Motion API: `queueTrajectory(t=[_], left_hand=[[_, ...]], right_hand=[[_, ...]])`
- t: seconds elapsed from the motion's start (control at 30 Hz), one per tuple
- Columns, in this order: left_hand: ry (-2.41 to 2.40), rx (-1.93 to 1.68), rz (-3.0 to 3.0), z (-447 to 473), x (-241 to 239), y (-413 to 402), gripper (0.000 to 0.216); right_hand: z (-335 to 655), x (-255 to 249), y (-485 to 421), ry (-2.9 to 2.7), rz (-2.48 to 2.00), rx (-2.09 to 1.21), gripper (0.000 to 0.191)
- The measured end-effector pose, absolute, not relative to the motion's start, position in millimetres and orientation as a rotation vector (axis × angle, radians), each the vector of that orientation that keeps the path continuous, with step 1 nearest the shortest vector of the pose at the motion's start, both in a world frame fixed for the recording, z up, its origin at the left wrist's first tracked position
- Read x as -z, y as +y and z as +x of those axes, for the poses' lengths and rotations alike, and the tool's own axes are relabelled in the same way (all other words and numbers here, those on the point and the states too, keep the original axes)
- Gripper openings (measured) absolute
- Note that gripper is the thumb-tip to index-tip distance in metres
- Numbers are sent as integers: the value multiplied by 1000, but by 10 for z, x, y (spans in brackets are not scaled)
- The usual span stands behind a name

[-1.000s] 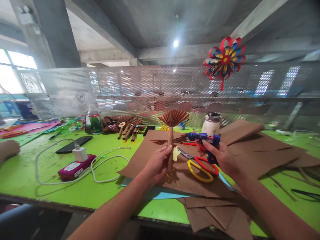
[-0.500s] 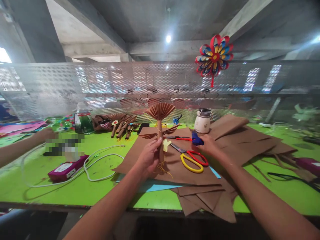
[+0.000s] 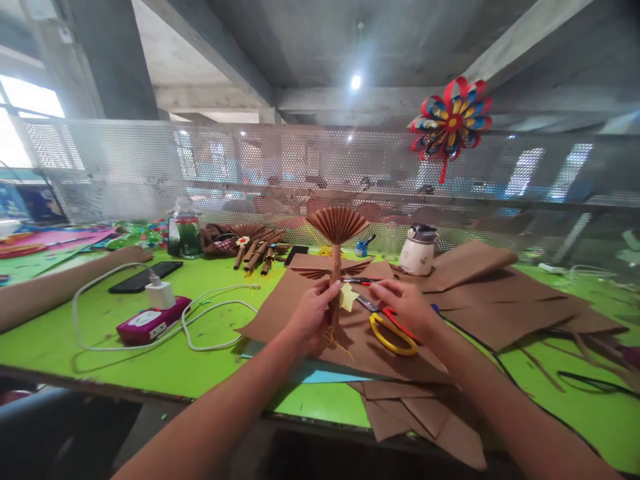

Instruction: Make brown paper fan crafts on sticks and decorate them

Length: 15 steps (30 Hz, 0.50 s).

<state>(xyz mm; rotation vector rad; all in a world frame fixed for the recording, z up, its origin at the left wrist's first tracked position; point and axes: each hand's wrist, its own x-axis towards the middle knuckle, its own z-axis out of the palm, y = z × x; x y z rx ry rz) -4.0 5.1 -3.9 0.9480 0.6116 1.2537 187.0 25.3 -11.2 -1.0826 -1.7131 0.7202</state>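
Note:
My left hand (image 3: 317, 310) is wrapped round the stem of a brown paper figure (image 3: 337, 230), held upright with a pleated fan on top and pleated wings. A pale yellow paper star (image 3: 349, 297) is beside the stem by my thumb, and yellow threads hang below. My right hand (image 3: 406, 305) has its fingers drawn together at the handle end of a slim red-and-black tool (image 3: 361, 281); what they hold, if anything, is hidden. Scissors (image 3: 393, 335) with yellow and red handles lie partly under that hand. Behind it shows a bit of a blue tool (image 3: 436, 309) with a black cord.
Brown paper sheets (image 3: 510, 313) cover the green table (image 3: 210, 367). Another person's arm (image 3: 65, 283) rests at left by a phone (image 3: 145, 277) and a purple power strip (image 3: 150, 321) with a white cable. Behind stand a flask (image 3: 417, 253), a green bottle (image 3: 187, 233) and rolled paper pieces (image 3: 255, 255).
My right hand has let go of the blue tool, which now lies behind it, and has moved its fingers left towards the figure. The view has turned slightly left.

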Motion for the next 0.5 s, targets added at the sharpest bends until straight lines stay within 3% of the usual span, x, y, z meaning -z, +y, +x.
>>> queueTrajectory(t=[0.07,0.17,0.5], left_hand=[[609,-1247,993,-26,66,45,37],[601,-1249,1042,-14,85,38,34],[589,-1322,940,-29,17,45,37]], right_hand=[[1633,89,100,-1641,-992,-997,35],[1449,120,20,-1490,-952,-1161,33],[1459,156,168,-1486,-919,-933,28]])
